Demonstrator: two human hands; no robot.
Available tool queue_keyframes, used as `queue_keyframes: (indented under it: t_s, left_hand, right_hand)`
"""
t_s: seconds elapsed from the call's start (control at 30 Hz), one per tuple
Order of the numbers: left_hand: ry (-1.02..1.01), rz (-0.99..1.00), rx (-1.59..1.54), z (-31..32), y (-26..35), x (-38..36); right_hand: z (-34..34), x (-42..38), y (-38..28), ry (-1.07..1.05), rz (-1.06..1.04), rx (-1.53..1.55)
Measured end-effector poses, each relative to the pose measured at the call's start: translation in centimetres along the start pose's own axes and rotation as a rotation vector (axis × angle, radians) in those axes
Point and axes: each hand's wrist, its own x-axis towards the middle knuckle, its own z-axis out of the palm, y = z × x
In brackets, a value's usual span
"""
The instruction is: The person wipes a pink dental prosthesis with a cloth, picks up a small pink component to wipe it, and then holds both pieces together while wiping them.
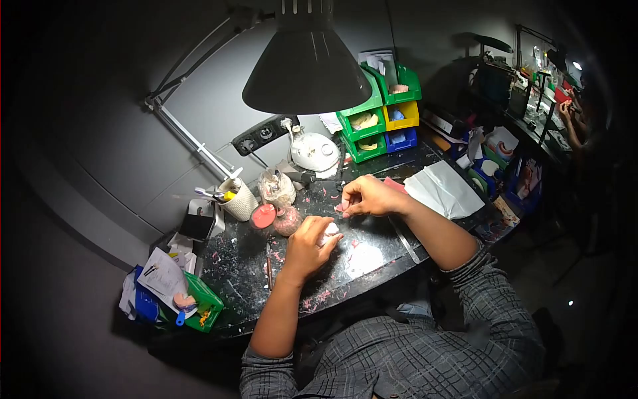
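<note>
My left hand [311, 245] is closed around a small whitish piece [329, 231], which shows between thumb and fingers above the black worktable [239, 284]. To its right, my right hand [367, 197] pinches a small pink piece [340, 208] at the fingertips. The two hands are apart. Just beyond my left hand stand a round container with pink material [287, 221] and a dish of red-pink material [263, 215]. A thin tool [269, 265] lies left of my left wrist, and a metal strip [405, 241] lies beneath my right forearm.
A black lamp [307, 73] hangs over the table. Behind are stacked coloured bins [387, 120], a white device [314, 151] and a cup of brushes [240, 203]. White paper [444, 189] lies at right, a green bin [203, 302] at left. Another person's hands [568, 110] show far right.
</note>
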Motion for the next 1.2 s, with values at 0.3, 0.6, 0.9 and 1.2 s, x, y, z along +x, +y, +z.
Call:
queue_keyframes:
  t_s: [0.3,0.6,0.9,1.2]
  left_hand:
    - [0.056,-0.035,-0.031,0.0,-0.6,0.3]
    - [0.057,-0.351,-0.495,0.1,-1.0,0.2]
    - [0.075,-0.610,-1.093,-1.1,-2.0,0.4]
    - [0.011,-0.620,-1.266,-1.2,-1.6,0.5]
  right_hand:
    - [0.0,-0.1,0.0,0.031,-0.050,0.063]
    - [-0.8,-0.7,-1.3,0.066,-0.023,0.004]
    - [-1.5,-0.5,-1.0,0.092,-0.015,0.026]
    - [-1.5,-0.3,0.1,0.107,-0.034,0.069]
